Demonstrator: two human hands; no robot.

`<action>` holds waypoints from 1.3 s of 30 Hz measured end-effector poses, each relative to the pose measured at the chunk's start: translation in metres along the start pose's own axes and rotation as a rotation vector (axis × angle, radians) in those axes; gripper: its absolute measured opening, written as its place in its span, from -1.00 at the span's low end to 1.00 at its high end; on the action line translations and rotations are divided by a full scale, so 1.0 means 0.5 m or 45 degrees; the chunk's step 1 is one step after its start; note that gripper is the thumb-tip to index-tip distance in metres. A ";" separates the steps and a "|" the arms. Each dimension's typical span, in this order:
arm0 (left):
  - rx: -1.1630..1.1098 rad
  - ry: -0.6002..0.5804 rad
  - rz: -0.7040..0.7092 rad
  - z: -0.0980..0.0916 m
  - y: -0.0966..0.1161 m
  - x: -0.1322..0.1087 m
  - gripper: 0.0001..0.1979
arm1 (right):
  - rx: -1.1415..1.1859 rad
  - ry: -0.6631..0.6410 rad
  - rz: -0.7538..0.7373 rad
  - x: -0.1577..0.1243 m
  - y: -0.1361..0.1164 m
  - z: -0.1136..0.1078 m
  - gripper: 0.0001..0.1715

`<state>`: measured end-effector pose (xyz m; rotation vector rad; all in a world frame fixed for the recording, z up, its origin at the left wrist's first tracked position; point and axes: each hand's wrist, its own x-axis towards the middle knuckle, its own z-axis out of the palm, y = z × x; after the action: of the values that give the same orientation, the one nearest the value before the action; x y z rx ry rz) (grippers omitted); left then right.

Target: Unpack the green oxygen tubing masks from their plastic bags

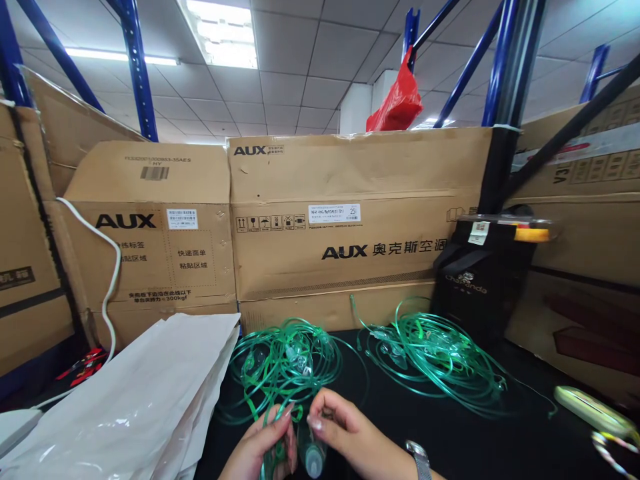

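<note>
Taking the near coil of green tubing (287,363) as the landmark: far to its left a white cable (113,267) hangs down in front of a stack of AUX cardboard boxes (350,220), and just left of the coil a large white plastic bag (145,400) lies slumped on the black table (465,433), its edge close to the coil.

The coil itself sits on the table in front of the boxes, with clear plastic parts tangled among its loops. Directly below it, at the bottom edge of the view, the left hand (265,450) is curled around strands of green tube that run down from the coil. Just beside it the right hand (345,433), a watch at its wrist, pinches narrowly with fingertips close to those of the left hand; a small clear plastic connector (313,460) shows between the two hands.

Right of the coil, and apart from it, a second coil of green tubing (435,357) spreads over the table. Behind that one stands a black bag (483,280). Farthest right from the landmark coil, near the table's edge, lies a pale yellow-green object (593,410).
</note>
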<state>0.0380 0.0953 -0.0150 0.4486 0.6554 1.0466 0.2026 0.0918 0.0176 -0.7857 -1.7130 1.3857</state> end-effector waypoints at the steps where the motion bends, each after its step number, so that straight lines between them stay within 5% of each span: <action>1: 0.058 0.002 0.008 0.002 0.000 -0.002 -0.67 | -0.127 -0.006 -0.011 -0.002 0.000 0.001 -0.59; 8: 0.478 -0.083 0.127 -0.002 -0.009 -0.003 -0.63 | -0.766 -0.096 -0.268 -0.019 -0.018 0.002 -0.58; 17: 0.485 -0.034 0.106 -0.002 -0.017 0.002 -0.58 | -0.717 -0.253 -0.387 -0.018 -0.031 0.016 -0.56; 22: 0.656 -0.135 0.211 -0.001 -0.014 0.002 -0.58 | -0.656 -0.243 -0.428 -0.020 -0.023 0.013 -0.50; 32: 0.797 -0.155 0.335 -0.005 -0.007 0.004 -0.55 | -0.850 -0.066 -0.352 -0.018 -0.011 0.009 -0.83; 39: 0.766 -0.128 0.335 0.013 0.005 -0.010 -0.56 | -0.738 0.113 -0.414 -0.017 -0.009 0.013 -0.78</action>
<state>0.0392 0.0915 -0.0075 1.1277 0.8338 1.0542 0.2013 0.0801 0.0197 -0.8086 -2.0875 0.6267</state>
